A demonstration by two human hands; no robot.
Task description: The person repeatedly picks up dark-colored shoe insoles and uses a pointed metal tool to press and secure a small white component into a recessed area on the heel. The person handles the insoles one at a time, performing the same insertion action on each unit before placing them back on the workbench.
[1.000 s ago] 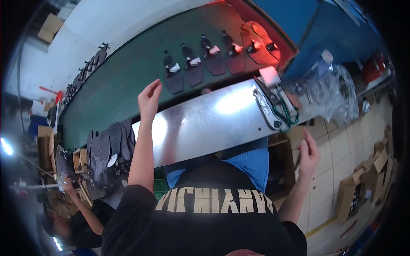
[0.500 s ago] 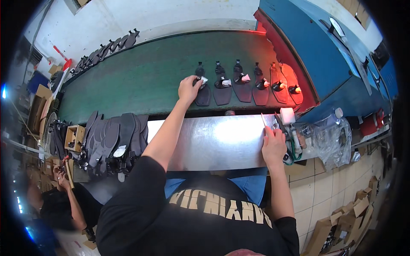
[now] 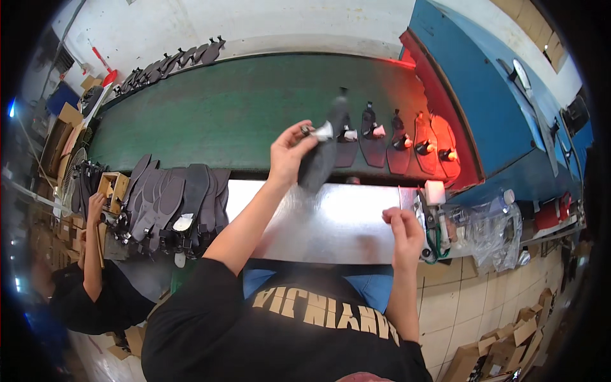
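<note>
My left hand point(image 3: 289, 153) grips a dark shoe sole point(image 3: 321, 156) with a small pale piece at its top, lifted off the green conveyor belt point(image 3: 210, 121) and blurred by motion. My right hand point(image 3: 402, 230) hovers over the right end of the shiny metal table point(image 3: 318, 219), fingers curled, with nothing visible in it. On the belt just right of the lifted sole lie several more dark soles point(image 3: 394, 143), each with a small pale piece on it, the last ones lit red.
A blue machine housing point(image 3: 503, 108) covers the belt's right end. A stack of dark soles point(image 3: 172, 204) hangs at the table's left end, where another person's hand point(image 3: 97, 205) reaches. A clear plastic bag point(image 3: 487, 229) sits at right. Cardboard boxes point(image 3: 509, 337) lie on the tiled floor.
My left hand has taken a sole from the belt's row and lifted it toward me. My right hand has drawn back from the table's right end and risen slightly.
</note>
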